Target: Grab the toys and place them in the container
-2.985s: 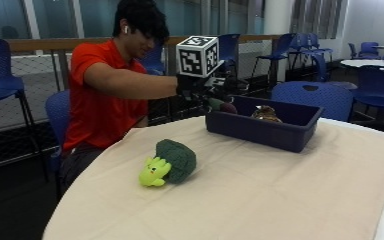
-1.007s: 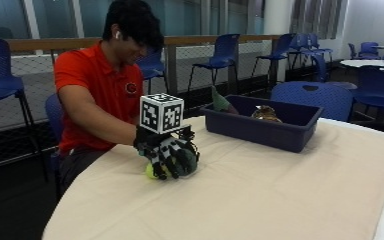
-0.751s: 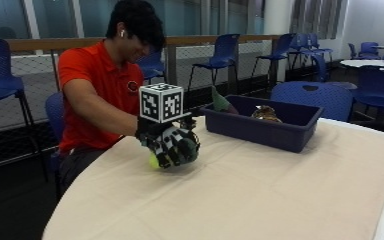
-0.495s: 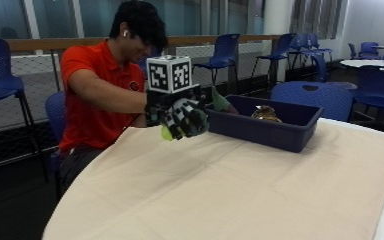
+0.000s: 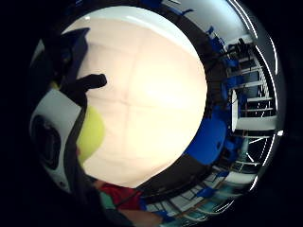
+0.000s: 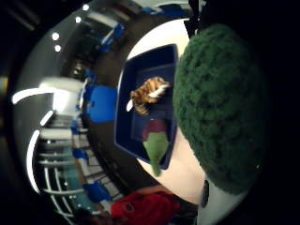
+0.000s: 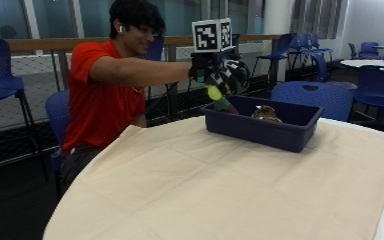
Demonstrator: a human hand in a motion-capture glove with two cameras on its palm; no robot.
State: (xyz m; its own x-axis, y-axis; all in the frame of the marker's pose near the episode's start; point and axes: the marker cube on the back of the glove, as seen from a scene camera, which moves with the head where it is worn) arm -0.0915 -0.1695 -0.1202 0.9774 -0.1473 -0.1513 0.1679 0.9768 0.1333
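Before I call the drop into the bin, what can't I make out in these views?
- Green toy: mostly hidden in the outside view by the gloved hand; only its yellow end shows.
- Bin floor: hidden in the outside view by its near wall.
- Whether the toy is past the rim: the outside view does not settle it.
- Green-and-maroon toy over the rim: too blurred to identify.

No writing, label, brand, number or sign can be read anywhere here, neither on the things on the bench nor around the room.
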